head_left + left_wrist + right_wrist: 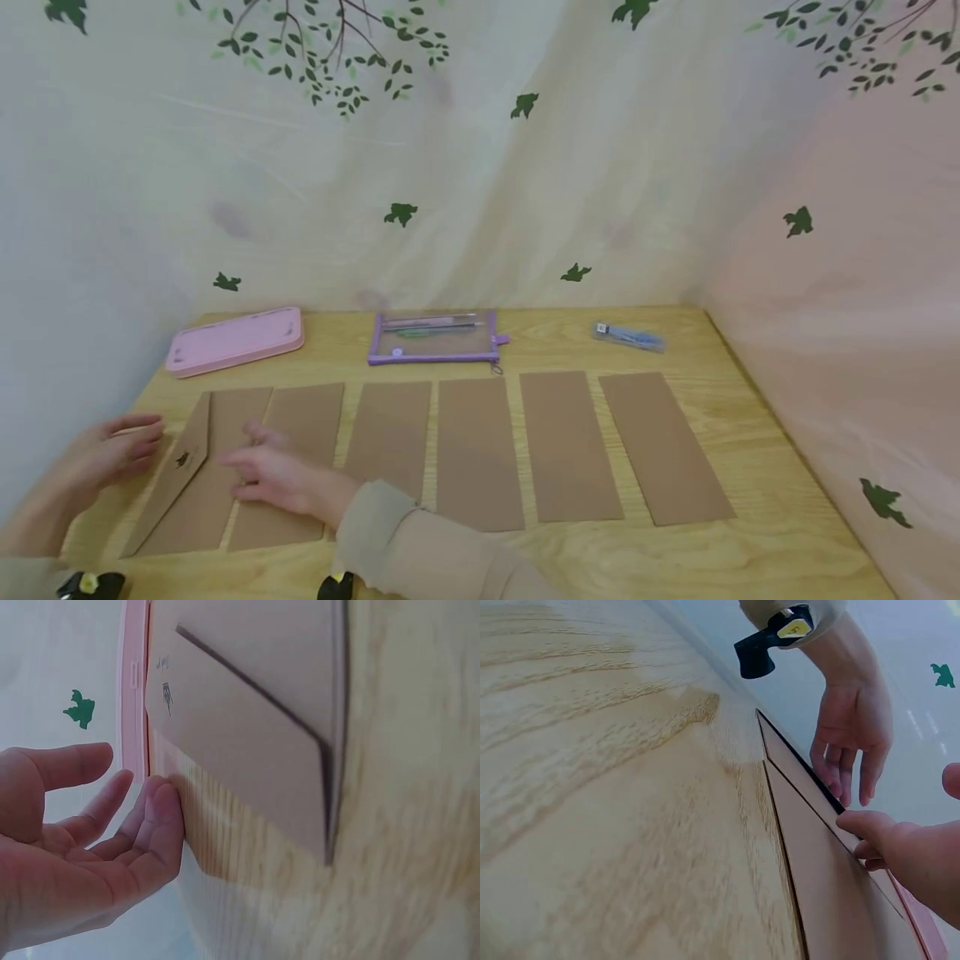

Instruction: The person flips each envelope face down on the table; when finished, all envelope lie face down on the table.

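A brown kraft envelope [217, 467] lies at the left end of a row of brown paper pieces. Its pointed flap [174, 471] is on the left side and carries a small dark print; in the left wrist view the flap [232, 742] stands slightly raised. My left hand [112, 450] is just left of that flap, fingers loosely bent, holding nothing. Over the envelope and the neighbouring brown piece [307, 425] is my right hand [273, 475], slightly blurred, its fingers pointing left and nothing visible in them. Whether its fingertips touch the paper, I cannot tell.
Several more brown rectangles [480, 458] lie spaced out to the right on the wooden table [787, 517]. Along the back sit a pink case [236, 340], a clear purple-edged pouch [442, 342] with pens, and a blue item in clear wrapping [628, 336]. Leaf-printed cloth hangs behind.
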The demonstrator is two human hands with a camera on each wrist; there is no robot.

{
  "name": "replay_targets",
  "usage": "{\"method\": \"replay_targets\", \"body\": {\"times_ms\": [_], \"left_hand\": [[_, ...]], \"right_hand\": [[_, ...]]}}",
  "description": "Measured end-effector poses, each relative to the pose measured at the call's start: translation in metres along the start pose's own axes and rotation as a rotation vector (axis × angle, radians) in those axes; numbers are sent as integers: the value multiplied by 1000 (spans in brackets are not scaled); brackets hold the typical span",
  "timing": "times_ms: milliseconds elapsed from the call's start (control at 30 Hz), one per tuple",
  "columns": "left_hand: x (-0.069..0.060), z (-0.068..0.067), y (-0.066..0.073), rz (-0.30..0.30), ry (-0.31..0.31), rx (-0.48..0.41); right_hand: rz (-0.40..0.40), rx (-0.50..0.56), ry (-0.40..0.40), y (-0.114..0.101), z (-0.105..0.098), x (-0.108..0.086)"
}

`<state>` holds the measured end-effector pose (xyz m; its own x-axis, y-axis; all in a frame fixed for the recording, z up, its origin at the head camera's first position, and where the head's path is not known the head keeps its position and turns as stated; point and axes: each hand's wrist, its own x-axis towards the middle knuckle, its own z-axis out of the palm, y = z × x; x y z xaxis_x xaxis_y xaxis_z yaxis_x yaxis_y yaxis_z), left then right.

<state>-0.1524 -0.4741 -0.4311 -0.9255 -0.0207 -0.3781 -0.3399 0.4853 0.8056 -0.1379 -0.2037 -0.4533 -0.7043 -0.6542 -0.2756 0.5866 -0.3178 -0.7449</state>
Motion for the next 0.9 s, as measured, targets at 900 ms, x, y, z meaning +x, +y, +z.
{"method": "replay_targets", "body": {"times_ms": [900], "left_hand": [[-4,3,1,12,-29,-22]], "right_hand": [[20,92,56,1,5,-1]]}}
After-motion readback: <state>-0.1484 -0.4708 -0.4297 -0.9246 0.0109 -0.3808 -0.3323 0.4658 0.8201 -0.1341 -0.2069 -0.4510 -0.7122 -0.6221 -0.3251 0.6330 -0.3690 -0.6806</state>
